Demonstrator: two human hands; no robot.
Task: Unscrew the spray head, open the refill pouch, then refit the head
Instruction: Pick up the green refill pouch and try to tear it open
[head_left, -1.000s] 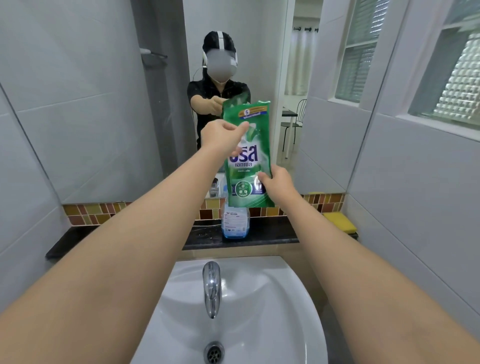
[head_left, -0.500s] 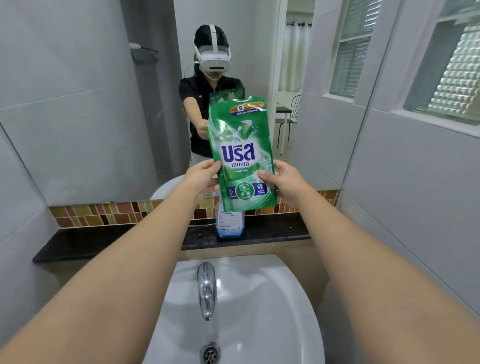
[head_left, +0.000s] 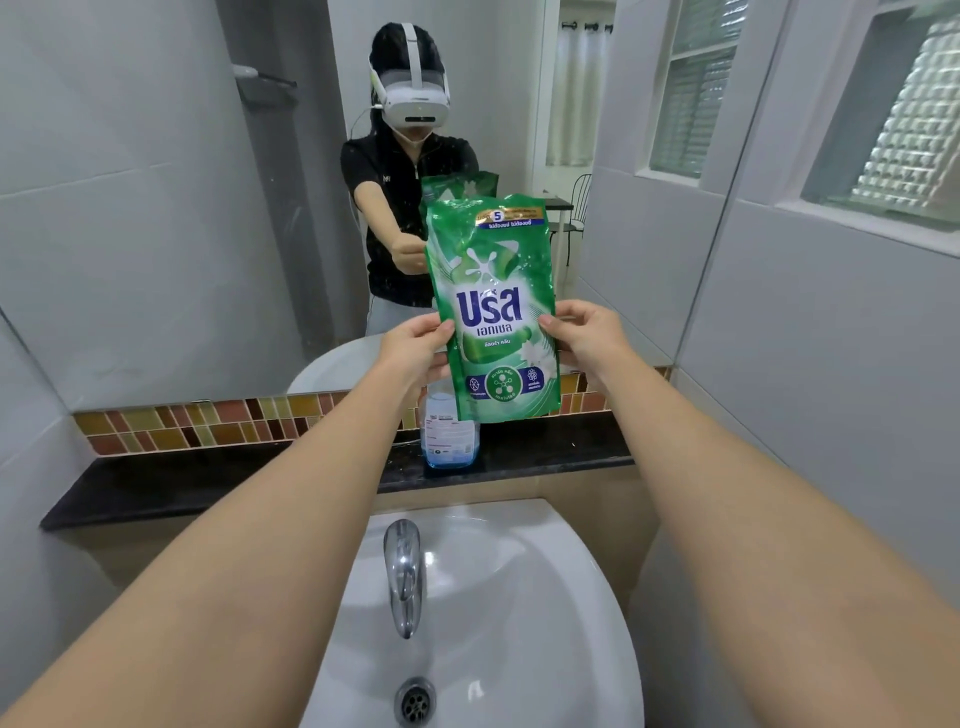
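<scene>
I hold a green refill pouch upright in front of the mirror, above the ledge. My left hand grips its left edge and my right hand grips its right edge, both at mid height. The pouch top looks sealed. Below and behind the pouch stands a clear bottle with blue liquid and a white label on the black ledge; its top is hidden by the pouch and my left hand. No spray head is visible.
A black stone ledge runs under the mirror, backed by a strip of coloured tiles. The white basin with a chrome tap lies below. Grey tiled walls close in on the right.
My left hand slid from the pouch's top corner down to its left edge. The pouch now hangs straight and faces me, held by both sides.
</scene>
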